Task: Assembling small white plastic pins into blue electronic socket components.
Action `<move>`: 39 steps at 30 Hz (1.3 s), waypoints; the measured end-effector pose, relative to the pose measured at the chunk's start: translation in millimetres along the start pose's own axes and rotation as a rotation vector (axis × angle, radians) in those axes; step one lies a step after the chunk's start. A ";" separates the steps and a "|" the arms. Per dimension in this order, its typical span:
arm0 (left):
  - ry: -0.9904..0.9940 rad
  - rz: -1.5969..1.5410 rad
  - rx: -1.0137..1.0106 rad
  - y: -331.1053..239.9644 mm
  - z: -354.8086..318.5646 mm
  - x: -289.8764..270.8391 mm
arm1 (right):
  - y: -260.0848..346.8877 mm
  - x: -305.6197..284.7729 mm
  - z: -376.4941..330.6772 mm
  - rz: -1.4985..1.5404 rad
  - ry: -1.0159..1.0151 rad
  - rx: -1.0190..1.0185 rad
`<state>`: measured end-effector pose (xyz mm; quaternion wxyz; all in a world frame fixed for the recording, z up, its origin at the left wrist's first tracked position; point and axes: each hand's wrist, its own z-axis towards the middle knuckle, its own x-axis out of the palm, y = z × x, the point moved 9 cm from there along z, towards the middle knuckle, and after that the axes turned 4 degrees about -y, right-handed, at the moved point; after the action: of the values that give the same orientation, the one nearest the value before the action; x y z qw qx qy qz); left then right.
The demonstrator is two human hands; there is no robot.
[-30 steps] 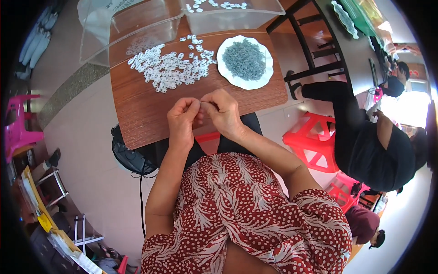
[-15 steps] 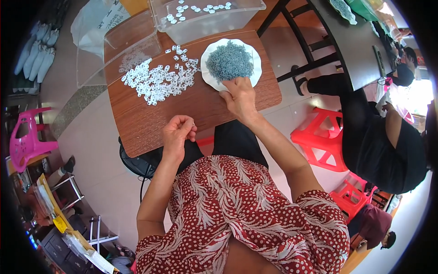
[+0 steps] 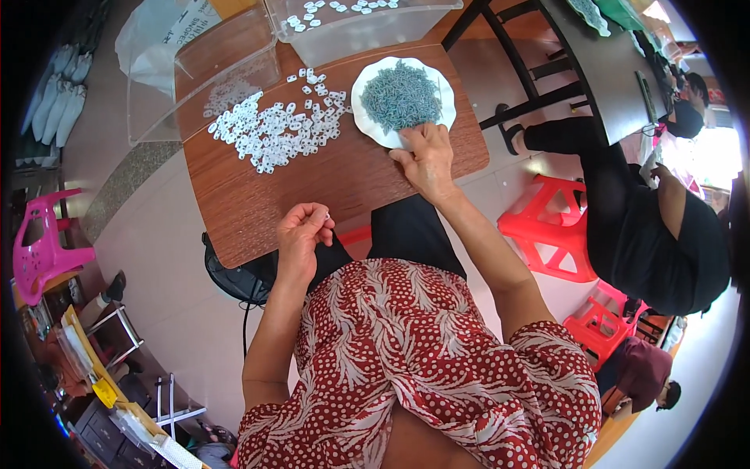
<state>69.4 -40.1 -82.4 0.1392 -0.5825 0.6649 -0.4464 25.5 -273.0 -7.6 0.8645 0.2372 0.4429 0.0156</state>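
- Head view, looking down on a brown wood-grain tabletop with rounded corners.
- Right hand reaching to twelve o'clock, fingertips pinching narrowly at the near rim of a white scalloped plate; whether anything is already gripped, too small to tell.
- Plate heaped with small grey-blue metal pieces, thin and tangled, matte in texture.
- Left hand hovering off the near tabletop edge at about ten o'clock of the lap, fingers curled close, holding one tiny white part between thumb and fingertip.
- Lying at eleven o'clock of the right hand, a loose scatter of small white plastic parts, flat, glossy and alike in shape.
- Sitting at the far edge, a clear plastic tray carrying only a few white pieces across its bottom.
- Judging progress: apparently early, with a thin layer in the tray and both the white scatter and the grey heap looking large.
- Standing at three o'clock, red plastic stools beside another person dressed in black.
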 end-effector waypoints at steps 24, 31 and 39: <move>0.003 -0.126 0.062 1.4 1.9 -18.6 | 21.2 20.2 -1.4 -0.140 0.058 -0.160; -0.011 -0.133 0.062 3.8 0.3 -16.1 | 36.3 23.6 -10.3 -0.264 0.021 -0.347; -0.013 -0.148 0.063 5.4 3.4 -12.6 | 29.0 21.2 -4.9 -0.122 -0.050 -0.226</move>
<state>71.9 -30.6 -92.7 0.1286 -0.6284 0.6045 -0.4724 39.9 -240.4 -13.8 0.8959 0.1111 0.4302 0.0070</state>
